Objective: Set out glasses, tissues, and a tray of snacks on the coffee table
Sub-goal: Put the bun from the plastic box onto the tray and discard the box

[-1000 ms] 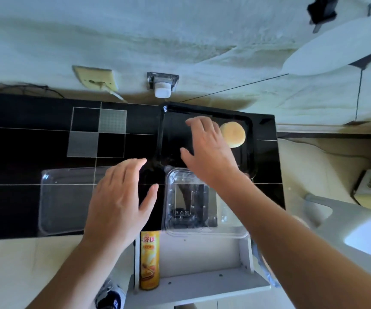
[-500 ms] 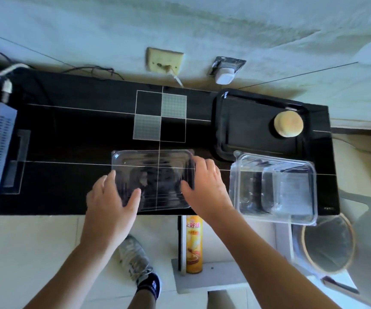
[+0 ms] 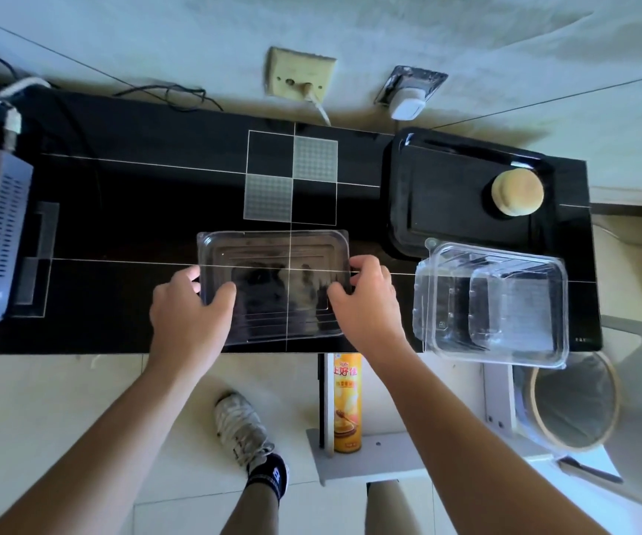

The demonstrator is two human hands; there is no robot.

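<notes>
While both forearms reach forward, the left hand (image 3: 190, 303) and right hand (image 3: 365, 299) curl their fingers over the short edges of a clear, ribbed plastic lid (image 3: 273, 283) on the glossy black surface (image 3: 138, 210). At 2 o'clock from it, a black rectangular tray (image 3: 446, 195) carries one round, pale bun (image 3: 517, 191).

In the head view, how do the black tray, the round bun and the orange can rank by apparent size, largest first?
1. black tray
2. orange can; it stands lower, farther from the camera, so this rank is unsure
3. round bun

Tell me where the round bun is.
Head view, far right: the bun sits in the right end of the black tray, beyond the clear plastic container.
</notes>
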